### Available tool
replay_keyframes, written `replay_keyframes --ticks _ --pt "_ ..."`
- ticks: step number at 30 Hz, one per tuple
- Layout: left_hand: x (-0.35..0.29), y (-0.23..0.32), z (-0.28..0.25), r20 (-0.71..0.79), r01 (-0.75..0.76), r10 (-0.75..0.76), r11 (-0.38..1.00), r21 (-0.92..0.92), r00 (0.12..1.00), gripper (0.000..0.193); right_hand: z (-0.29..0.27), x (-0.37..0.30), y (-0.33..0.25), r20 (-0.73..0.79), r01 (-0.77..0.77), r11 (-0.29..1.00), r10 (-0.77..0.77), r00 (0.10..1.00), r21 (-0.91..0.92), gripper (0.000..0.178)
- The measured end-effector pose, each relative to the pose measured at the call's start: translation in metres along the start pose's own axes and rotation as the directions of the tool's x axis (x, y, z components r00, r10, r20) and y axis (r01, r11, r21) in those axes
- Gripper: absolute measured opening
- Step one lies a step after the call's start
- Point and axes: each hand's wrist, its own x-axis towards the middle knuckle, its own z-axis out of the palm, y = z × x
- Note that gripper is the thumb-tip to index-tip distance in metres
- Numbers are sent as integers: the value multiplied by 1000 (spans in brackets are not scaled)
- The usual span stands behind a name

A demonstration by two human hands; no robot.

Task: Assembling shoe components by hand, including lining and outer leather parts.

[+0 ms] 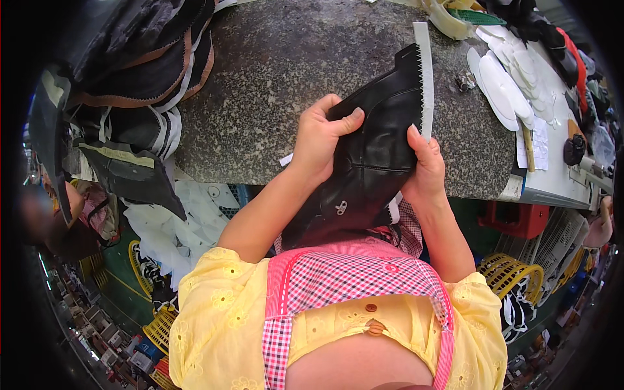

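A black leather boot upper (374,153) lies across the front edge of the table and runs down toward my lap. A small metal ornament sits low on it. Along its right edge stands a white strip (424,78) with a jagged inner side, its far end reaching past the leather. My left hand (323,133) grips the upper's left edge, thumb on top and the other fingers partly hidden. Opposite it, my right hand (426,162) holds the right edge near the strip's lower end, thumb on top and most fingers tucked beneath.
The speckled stone tabletop (253,97) carries a pile of black pieces with brown trim (146,75) at its left. White sole-shaped pieces (497,84) and a wooden handle (528,148) lie at the right. Yellow baskets (510,276) and a red stool (517,220) stand below.
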Motion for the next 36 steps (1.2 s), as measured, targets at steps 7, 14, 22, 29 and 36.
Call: replay_keyframes --ticks 7,14,22,29,36 --pt "-4 25 5 253 -327 209 669 668 945 46 -13 0 5 8 210 837 -239 971 -506 14" --pt "0 5 7 222 -180 97 904 388 970 56 -11 -6 11 112 302 864 -281 953 -404 14" --pt "1 1 14 227 34 -54 995 95 972 42 -10 -11 -5 112 212 897 -183 977 -388 16" --pt "-14 4 25 230 -81 60 993 82 971 39 10 3 -28 30 69 913 -62 998 -403 16" --pt "-8 5 13 307 316 -209 879 -357 928 50 17 26 -26 -163 -174 982 159 974 -80 28"
